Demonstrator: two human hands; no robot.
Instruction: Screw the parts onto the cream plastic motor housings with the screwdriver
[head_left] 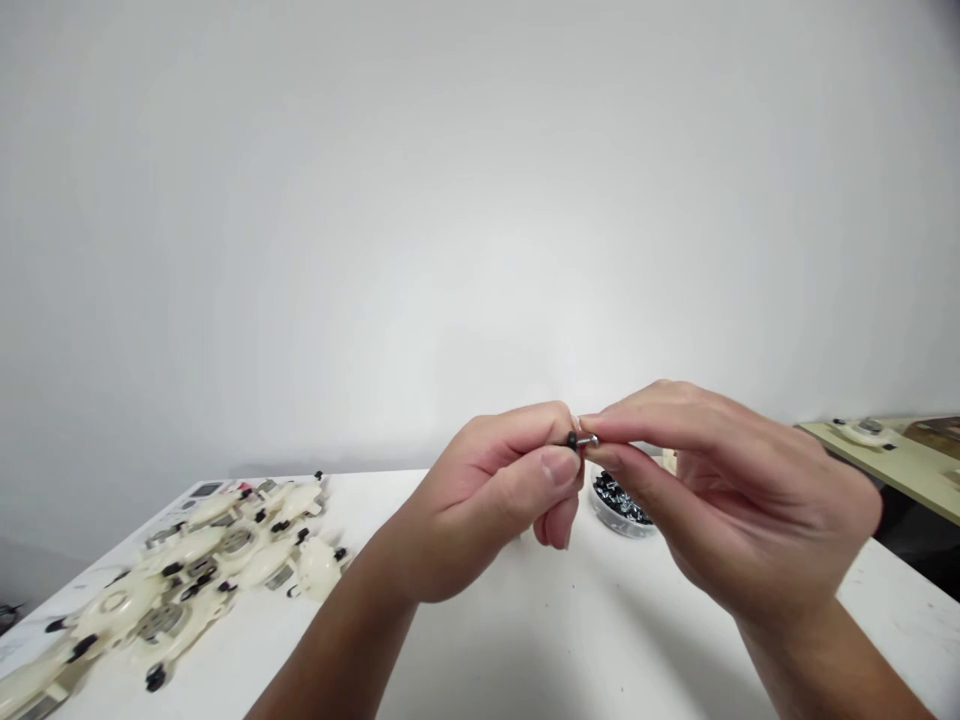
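My left hand and my right hand meet fingertip to fingertip above the white table. Between them they pinch a tiny black and silver part. Left thumb and forefinger are closed on its black end. Right thumb and forefinger are closed on the silver end. Just behind the fingers stands a small clear dish of several small black and silver pieces, partly hidden by my hands.
A pile of several cream plastic parts with black tips lies at the table's left. A pale board carrying one more cream part sits at the right edge. A plain white wall rises behind.
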